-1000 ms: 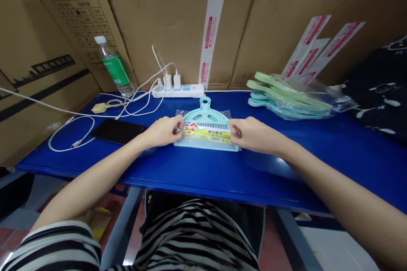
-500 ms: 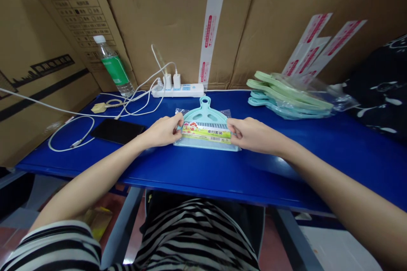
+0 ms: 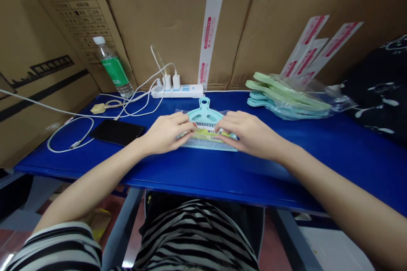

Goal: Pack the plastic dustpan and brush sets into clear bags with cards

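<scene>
A light blue dustpan (image 3: 205,117) with a small brush lies flat on the blue table, its looped handle pointing away from me. Clear plastic wraps it, and a printed yellow-green label (image 3: 208,134) runs across the middle. My left hand (image 3: 168,133) rests over the label's left part, thumb and fingers apart. On the right side, my right hand (image 3: 248,133) touches the label the same way, its thumb spread from the fingers. Both hands cover the pan's side edges.
More bagged dustpans (image 3: 286,99), green and blue, are stacked at the back right beside a dark patterned cloth (image 3: 381,93). A black phone (image 3: 117,131), white cables, a power strip (image 3: 178,91) and a water bottle (image 3: 114,70) stand left. Cardboard (image 3: 178,21) walls the back.
Both hands have moved inward from the package's side edges onto its label. Their pinched fingers have opened. The dustpan stays in about the same place.
</scene>
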`<state>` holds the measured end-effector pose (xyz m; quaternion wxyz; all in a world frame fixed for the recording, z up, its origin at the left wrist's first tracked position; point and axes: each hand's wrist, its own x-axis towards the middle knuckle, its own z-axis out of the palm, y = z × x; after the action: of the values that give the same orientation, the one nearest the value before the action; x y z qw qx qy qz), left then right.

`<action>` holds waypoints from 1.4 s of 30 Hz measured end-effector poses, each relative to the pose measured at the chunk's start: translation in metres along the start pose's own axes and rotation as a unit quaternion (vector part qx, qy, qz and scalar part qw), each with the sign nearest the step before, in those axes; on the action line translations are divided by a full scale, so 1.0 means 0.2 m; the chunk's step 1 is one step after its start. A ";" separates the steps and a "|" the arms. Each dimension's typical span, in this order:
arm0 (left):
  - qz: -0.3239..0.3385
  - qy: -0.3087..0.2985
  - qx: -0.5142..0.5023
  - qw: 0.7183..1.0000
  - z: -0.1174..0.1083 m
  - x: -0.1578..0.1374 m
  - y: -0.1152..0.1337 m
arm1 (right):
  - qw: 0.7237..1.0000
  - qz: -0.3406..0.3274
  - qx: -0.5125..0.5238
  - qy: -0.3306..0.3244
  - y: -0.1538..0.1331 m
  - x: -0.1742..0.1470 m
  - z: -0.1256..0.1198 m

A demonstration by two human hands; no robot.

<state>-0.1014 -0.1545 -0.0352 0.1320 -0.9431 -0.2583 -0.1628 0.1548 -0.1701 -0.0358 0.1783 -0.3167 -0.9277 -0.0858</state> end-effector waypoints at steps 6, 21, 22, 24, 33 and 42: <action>0.109 -0.050 0.024 0.993 0.05 0.00 0.03 | 0.993 -0.112 -0.034 -0.001 -0.01 0.00 0.08; 0.050 -0.144 0.018 0.988 0.07 0.00 0.03 | 0.996 -0.066 0.014 -0.056 0.00 0.01 0.10; 0.046 -0.150 0.020 0.987 0.06 0.01 0.03 | 0.997 -0.061 0.016 -0.054 0.00 0.01 0.10; 0.039 -0.157 0.025 0.986 0.06 0.01 0.03 | 0.997 -0.054 0.014 -0.053 0.01 0.01 0.10; 0.052 -0.138 0.038 0.988 0.04 0.02 0.00 | 0.995 -0.055 -0.009 -0.077 0.01 0.00 0.08; -0.059 -0.185 -0.058 0.979 -0.07 0.00 -0.11 | 0.986 -0.023 0.028 -0.165 0.07 -0.02 -0.02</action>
<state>-0.1159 -0.1402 -0.0187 0.0175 -0.9461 -0.3234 -0.0077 0.1688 -0.1625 -0.0324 0.0296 -0.3002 -0.9533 -0.0108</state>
